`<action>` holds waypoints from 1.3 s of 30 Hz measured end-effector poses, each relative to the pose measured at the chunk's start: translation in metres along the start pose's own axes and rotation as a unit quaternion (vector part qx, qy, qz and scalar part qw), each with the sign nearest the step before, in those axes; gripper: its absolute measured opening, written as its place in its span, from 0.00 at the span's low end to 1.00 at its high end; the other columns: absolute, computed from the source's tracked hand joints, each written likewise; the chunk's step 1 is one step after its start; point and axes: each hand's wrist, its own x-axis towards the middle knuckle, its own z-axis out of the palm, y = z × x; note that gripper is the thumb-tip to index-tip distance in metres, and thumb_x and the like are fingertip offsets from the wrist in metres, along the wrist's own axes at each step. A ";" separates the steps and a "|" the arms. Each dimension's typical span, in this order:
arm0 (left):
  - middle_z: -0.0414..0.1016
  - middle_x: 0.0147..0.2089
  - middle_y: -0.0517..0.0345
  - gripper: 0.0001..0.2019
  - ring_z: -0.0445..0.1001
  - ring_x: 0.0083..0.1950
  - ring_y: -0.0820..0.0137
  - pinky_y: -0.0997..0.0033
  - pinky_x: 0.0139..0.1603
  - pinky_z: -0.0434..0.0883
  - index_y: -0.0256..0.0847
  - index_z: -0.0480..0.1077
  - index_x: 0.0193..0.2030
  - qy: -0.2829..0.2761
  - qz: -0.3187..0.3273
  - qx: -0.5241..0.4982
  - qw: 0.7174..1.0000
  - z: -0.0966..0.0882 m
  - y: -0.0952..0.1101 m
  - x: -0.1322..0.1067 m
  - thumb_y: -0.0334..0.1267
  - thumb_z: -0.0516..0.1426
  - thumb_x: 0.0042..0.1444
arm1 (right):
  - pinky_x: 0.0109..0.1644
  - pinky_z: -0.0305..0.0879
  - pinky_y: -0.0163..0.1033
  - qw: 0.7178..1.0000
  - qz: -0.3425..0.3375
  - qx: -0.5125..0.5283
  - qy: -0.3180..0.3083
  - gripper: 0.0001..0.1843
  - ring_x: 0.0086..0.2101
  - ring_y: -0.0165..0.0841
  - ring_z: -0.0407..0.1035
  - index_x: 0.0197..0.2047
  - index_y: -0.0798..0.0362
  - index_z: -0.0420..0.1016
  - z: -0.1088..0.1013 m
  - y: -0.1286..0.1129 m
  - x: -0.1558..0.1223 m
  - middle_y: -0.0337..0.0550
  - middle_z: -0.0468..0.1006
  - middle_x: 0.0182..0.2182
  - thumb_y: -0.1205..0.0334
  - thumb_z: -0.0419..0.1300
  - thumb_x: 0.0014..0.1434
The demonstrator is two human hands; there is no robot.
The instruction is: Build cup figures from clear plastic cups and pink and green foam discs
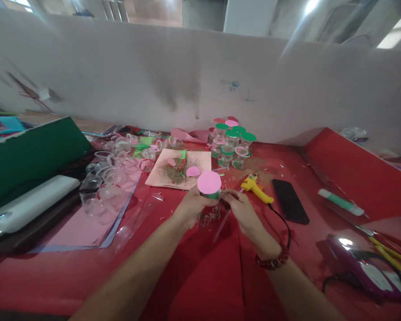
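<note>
In the middle of the head view, a plastic cup [214, 195] is topped by a round pink paper disc [209, 182]. My left hand [191, 207] is closed around its left side. My right hand [239, 210] has its fingers pinched together at the cup's right edge; what is between them is hidden. A clear stick [221, 226] slants below the right fingers, and I cannot tell whether they hold it. Just beyond the cup, a loose pink disc [193, 171] rests on a glue-stained pale board [157, 171]. A yellow glue gun [259, 189] lies right of the hands.
Stacked cups with green and pink discs [232, 142] stand at the back. Clear cups [110, 178] crowd the left, over pink paper sheets [83, 229]. A black phone [290, 200], a glue tube [341, 202] and yellow-handled scissors [389, 256] lie right, near a red panel [361, 174].
</note>
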 end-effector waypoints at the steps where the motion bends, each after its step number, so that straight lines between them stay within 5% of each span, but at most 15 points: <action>1: 0.79 0.30 0.59 0.16 0.74 0.32 0.70 0.72 0.39 0.69 0.38 0.76 0.31 0.003 0.002 -0.002 1.000 0.001 0.000 -0.001 0.20 0.63 0.33 | 0.29 0.60 0.37 1.000 0.004 -0.001 -0.005 0.09 0.25 0.33 0.64 0.23 0.50 0.75 0.001 0.000 0.000 0.38 0.75 0.22 0.55 0.62 0.48; 7: 0.77 0.28 0.59 0.14 0.73 0.31 0.69 0.71 0.37 0.68 0.38 0.76 0.31 0.008 0.026 -0.003 1.000 -0.001 0.000 0.002 0.21 0.61 0.33 | 0.26 0.56 0.36 0.999 0.018 -0.016 -0.047 0.12 0.23 0.30 0.61 0.22 0.52 0.75 0.004 -0.005 -0.003 0.37 0.73 0.19 0.53 0.62 0.49; 39: 0.78 0.32 0.59 0.18 0.73 0.36 0.69 0.73 0.42 0.69 0.38 0.76 0.34 0.032 0.051 0.028 0.998 -0.002 -0.002 0.005 0.25 0.64 0.29 | 0.37 0.62 0.39 0.999 -0.016 -0.035 -0.027 0.07 0.30 0.33 0.66 0.28 0.50 0.76 -0.003 0.006 0.004 0.38 0.74 0.26 0.56 0.60 0.49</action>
